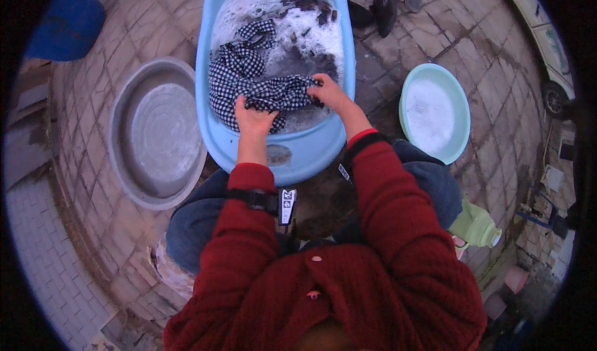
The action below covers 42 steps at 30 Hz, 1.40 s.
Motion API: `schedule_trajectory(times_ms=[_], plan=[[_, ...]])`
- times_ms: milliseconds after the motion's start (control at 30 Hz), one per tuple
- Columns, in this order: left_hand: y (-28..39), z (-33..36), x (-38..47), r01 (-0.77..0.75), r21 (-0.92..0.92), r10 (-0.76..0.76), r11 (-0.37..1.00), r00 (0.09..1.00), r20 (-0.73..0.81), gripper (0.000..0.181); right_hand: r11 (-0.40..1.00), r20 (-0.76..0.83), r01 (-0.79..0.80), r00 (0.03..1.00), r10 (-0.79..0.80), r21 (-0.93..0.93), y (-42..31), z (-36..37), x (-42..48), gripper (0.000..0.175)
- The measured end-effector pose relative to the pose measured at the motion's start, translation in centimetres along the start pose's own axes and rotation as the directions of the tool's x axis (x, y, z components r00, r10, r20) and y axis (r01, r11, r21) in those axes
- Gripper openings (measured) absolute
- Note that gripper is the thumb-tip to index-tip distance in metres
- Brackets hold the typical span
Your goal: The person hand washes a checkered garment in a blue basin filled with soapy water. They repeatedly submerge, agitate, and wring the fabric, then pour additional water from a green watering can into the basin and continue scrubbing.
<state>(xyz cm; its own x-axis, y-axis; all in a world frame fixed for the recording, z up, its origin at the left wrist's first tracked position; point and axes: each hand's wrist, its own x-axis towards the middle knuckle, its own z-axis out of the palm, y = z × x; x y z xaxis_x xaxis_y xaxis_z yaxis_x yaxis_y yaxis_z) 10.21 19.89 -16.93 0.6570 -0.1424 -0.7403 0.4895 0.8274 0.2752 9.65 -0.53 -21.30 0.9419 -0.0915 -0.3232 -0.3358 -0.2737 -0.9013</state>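
A black-and-white checked cloth point(280, 90) lies bunched over the near left part of a light blue plastic tub point(298, 157). My left hand point(254, 115) grips its lower edge, thumb up, with the fingertips hidden in the folds. At the cloth's right end, my right hand point(328, 91) pinches the fabric near the tub's right wall. Sudsy water point(308, 29) fills the tub around the cloth, and dark fabric point(312, 6) shows through the foam towards the far end.
A wide grey metal basin point(123, 164) stands left of the tub. At the right is a pale green basin point(459, 90) holding white suds or powder. Dark shoes point(385, 13) lie beyond the tub's right side. A green jug point(473, 225) is beside my right knee, and a blue container point(70, 24) stands far left.
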Motion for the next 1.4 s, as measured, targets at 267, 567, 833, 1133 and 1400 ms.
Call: schedule_trajectory(times_ms=[267, 567, 833, 1133, 1400], plan=[[-1.7, -0.9, 1.4, -0.033, 0.118, 0.039, 0.992, 0.998, -0.047, 0.057, 0.882, 0.069, -0.046, 0.994, 0.088, -0.469, -0.8, 3.2, -0.8, 0.045], [-2.5, 3.6, -3.3, 0.042, -0.266, 0.076, 0.963, 0.906, 0.417, 0.071, 0.715, 0.421, -0.214, 0.899, -0.122, 0.665, -13.9, 0.6, -3.7, 0.040], [2.3, 2.3, -0.7, -0.267, -0.344, 0.299, 0.900, 0.954, 0.040, 0.051, 0.843, 0.153, -0.169, 0.983, 0.104, 0.511, -12.3, 3.3, -6.1, 0.032], [-4.3, 1.7, -0.7, -0.057, -0.080, 0.076, 0.995, 0.961, 0.266, 0.023, 0.965, -0.341, 0.099, 0.923, -0.180, -0.242, -9.8, 5.4, -3.5, 0.025], [0.6, -0.2, -1.8, 0.102, -0.045, -0.022, 0.994, 0.576, 0.817, 0.037, 0.781, -0.137, 0.534, 0.791, -0.597, -0.324, -13.6, 8.5, -8.3, 0.016]])
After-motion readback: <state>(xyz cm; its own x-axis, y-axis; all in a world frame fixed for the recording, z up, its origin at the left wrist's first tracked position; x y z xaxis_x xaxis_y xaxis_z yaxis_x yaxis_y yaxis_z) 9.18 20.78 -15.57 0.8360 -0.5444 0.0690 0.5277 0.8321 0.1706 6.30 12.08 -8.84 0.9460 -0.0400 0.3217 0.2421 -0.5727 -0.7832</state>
